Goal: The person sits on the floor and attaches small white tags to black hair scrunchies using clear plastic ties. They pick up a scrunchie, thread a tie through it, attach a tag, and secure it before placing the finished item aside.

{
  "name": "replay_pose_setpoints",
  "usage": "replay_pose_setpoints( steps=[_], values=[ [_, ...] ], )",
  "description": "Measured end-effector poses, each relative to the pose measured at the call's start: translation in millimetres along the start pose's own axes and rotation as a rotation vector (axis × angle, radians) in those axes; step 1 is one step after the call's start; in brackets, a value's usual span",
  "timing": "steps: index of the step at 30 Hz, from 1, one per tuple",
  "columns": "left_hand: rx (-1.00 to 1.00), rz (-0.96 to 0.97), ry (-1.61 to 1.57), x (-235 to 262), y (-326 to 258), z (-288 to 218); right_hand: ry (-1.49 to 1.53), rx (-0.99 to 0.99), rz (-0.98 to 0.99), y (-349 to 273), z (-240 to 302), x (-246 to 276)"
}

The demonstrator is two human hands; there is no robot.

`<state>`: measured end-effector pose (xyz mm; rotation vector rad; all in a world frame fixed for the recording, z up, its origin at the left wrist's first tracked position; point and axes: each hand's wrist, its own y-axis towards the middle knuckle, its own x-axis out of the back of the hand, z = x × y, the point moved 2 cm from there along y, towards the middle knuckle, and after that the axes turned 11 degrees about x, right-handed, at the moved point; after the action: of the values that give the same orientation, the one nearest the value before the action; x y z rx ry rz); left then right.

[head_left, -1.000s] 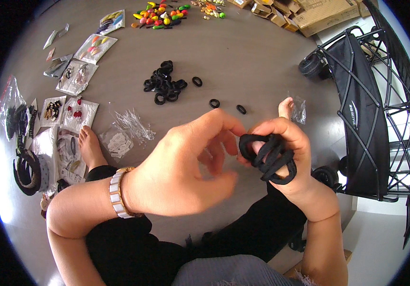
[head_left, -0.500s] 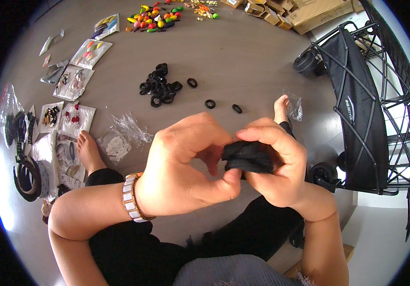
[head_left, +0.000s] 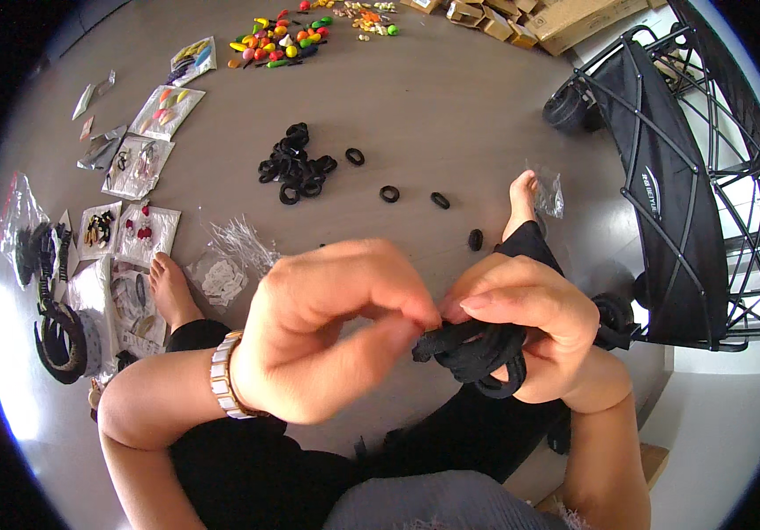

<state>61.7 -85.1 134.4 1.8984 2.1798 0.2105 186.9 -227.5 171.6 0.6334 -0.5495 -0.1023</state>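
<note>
Both hands grip 1 bundle of black bands [head_left: 477, 349]: left hand [head_left: 327, 331] pinches, right hand [head_left: 530, 322] clasps. 4 loose bands [head_left: 389, 193] + 1 pile [head_left: 296, 165] lie beyond the hands.

A bunch of black elastic hair ties [head_left: 484, 349] hangs bundled together above the person's lap. The soft, matte loops are squeezed into a crumpled knot, with one loop drooping below the bunch.

Both forearms bare, no sleeves. Left hand [head_left: 331, 331] has a white segmented bracelet with gold-tone edges [head_left: 223, 386] at the wrist. Right hand [head_left: 530, 331] bare, no rings visible, nails plain. Black trousers [head_left: 247, 477] on both legs, grey top [head_left: 442, 503] at lower edge. Feet bare.
</note>
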Motion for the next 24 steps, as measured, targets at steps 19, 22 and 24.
replay_pose_setpoints(
  steps=[19,22,24],
  values=[
    [0.352,-0.119,-0.195,-7,-4,-1,-0.014,-0.084,-0.098,-6,-9,-1],
    [0.333,-0.105,-0.256,-10,-2,3,-0.048,-0.093,-0.13,-4,-8,-2],
    [0.271,-0.108,-0.192,-11,0,6,-0.04,-0.109,-0.161,-5,-9,-2]
  ],
)
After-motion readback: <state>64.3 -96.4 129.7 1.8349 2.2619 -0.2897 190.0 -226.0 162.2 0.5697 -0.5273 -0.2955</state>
